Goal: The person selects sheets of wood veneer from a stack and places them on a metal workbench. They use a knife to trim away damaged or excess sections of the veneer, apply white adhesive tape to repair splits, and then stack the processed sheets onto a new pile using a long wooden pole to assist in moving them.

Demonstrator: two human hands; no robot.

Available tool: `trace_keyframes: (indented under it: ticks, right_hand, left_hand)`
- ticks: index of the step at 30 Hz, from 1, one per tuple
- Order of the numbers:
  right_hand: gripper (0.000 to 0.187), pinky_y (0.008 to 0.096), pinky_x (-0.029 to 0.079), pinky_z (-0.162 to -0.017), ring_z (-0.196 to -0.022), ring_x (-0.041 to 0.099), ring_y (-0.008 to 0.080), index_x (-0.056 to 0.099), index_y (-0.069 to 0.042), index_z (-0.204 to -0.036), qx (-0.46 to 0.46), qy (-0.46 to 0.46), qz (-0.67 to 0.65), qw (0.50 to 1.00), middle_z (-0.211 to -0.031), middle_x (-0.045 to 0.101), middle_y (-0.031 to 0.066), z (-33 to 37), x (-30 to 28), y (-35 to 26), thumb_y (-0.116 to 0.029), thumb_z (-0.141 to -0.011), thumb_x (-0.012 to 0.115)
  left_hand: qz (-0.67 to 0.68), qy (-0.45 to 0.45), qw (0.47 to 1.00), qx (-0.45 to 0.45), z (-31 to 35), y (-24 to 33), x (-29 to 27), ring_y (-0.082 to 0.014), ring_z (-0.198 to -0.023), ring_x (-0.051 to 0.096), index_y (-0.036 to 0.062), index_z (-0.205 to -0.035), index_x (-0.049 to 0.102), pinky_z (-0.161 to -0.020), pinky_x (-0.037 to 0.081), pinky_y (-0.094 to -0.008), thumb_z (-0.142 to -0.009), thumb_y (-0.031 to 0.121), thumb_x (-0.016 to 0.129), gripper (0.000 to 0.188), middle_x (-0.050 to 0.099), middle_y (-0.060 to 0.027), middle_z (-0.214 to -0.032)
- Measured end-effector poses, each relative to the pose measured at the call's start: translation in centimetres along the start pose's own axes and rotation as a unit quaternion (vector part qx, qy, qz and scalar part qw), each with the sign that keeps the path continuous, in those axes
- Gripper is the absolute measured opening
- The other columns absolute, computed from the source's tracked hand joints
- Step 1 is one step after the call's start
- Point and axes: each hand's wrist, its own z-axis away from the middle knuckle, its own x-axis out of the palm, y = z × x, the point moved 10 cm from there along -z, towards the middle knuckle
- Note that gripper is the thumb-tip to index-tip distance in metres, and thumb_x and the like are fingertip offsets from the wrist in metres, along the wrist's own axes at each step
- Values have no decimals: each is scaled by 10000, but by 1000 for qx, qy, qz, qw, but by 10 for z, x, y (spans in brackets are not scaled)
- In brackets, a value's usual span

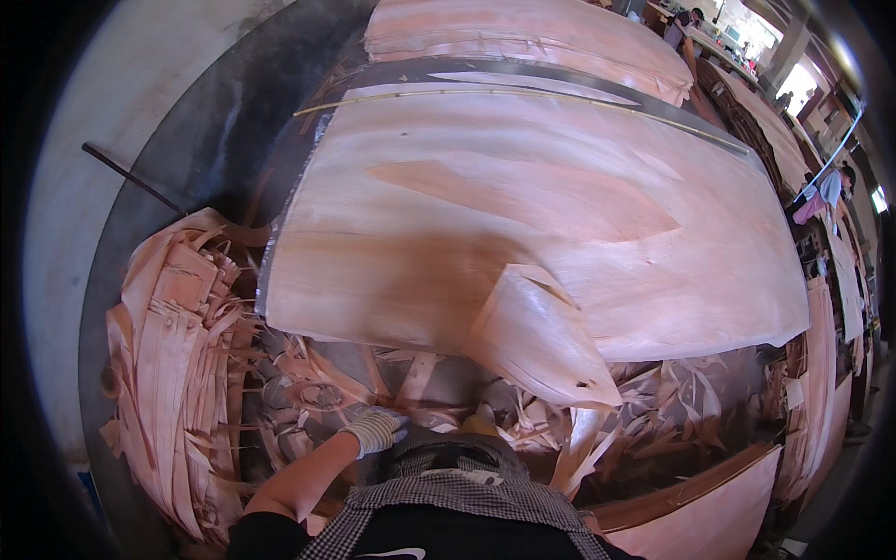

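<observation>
My left hand (378,430), in a striped knitted glove, hangs beside my checked apron. Its fingers are stretched out and I see nothing in them. My right hand does not show. In front of me lies a wide stack of pale wood veneer sheets (411,252). A smaller veneer piece (541,327) rests on the stack's near edge and juts over it toward me. A darker, pointed veneer patch (532,199) spans the top sheet. Along the far edge runs a long thin yellowish stick (523,91).
Torn veneer strips (663,401) litter the floor around my legs. A tall bundle of veneer scraps (177,364) stands at left, near a dark rod (131,175). Another veneer stack (532,37) lies beyond. At right are more sheets (812,373) and a person (826,194).
</observation>
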Motion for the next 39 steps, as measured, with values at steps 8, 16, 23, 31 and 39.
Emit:
trace_keyframes:
  ticks: [8,16,23,31,39]
  right_hand:
    - [440,376,486,-802,-965,570,178,504,-104,-1234,-39,-44,166,984,-1179,552,70,66,117,-47,-135,-796,515]
    - [370,372,487,-794,-959,575,152,570,-127,-1168,-14,-144,324,935,-1116,586,45,144,336,-28,-246,-819,551]
    - [338,369,489,-787,-953,580,130,627,-147,-1110,77,-314,315,892,-1061,617,23,183,465,5,-342,-838,582]
    - [343,424,486,-721,-773,603,393,636,-25,-885,-191,464,97,859,-839,628,227,334,369,-271,-350,-777,623]
    - [211,369,484,-767,-842,608,303,613,-29,-965,-639,253,111,718,-915,635,144,470,550,-537,-14,-772,530]
  left_hand:
    - [67,177,981,-46,96,-198,-10,-375,-1003,547,67,-1117,567,-869,413,-474,-861,313,462,370,593,-197,-1065]
    - [107,174,979,25,168,-354,2,-410,-936,565,97,-1117,566,-838,442,-464,-852,297,482,341,608,-220,-991]
    - [64,132,985,85,93,-371,-160,-378,-970,552,51,-1070,592,-831,436,-457,-839,262,503,326,606,-189,-1020]
    - [26,279,952,121,79,-498,-310,-352,-993,550,48,-1111,577,-889,425,-422,-820,202,535,332,601,-182,-1078]
    - [110,167,979,41,29,-656,-287,-327,-1038,568,10,-1133,576,-895,436,-358,-877,258,505,363,605,-197,-1103]
